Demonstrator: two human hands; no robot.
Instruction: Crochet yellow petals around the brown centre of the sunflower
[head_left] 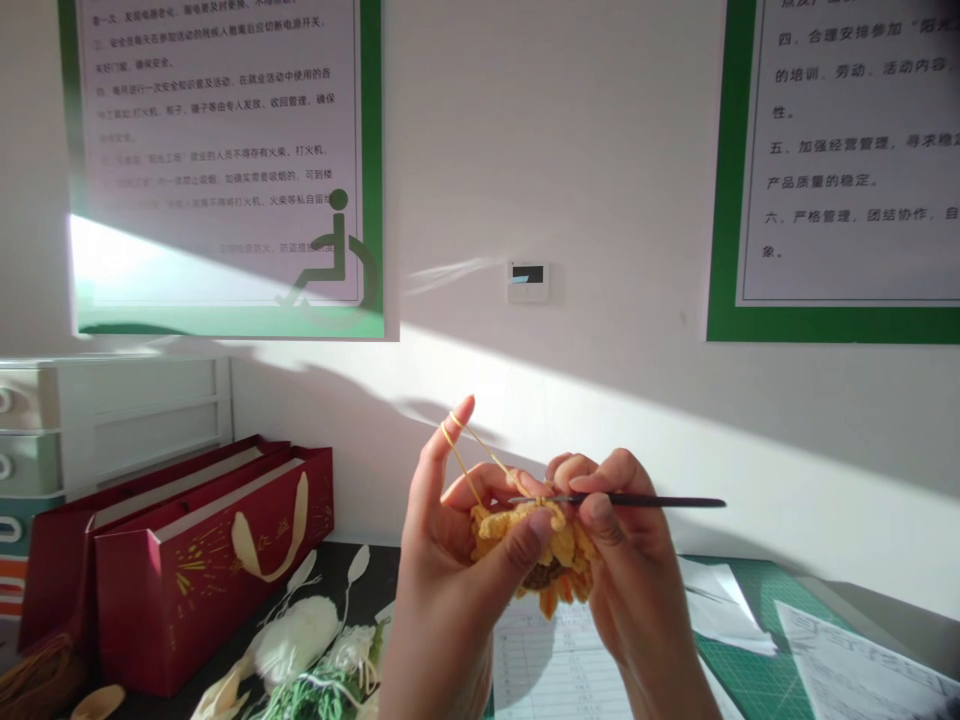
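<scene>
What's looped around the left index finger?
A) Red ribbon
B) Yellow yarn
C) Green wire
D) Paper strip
B: the yellow yarn wraps the raised index finger of the left hand and runs down to the crocheted piece.

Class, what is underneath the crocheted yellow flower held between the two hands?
Below the crocheted flower lies a printed form, beside a green cutting mat. The left hand and right hand cover whatever is directly beneath, so that cannot be seen.

1 head-worn view, facing forward and down, left hand [450,570] and right hand [630,540] close, white wall [600,180] beyond
</scene>
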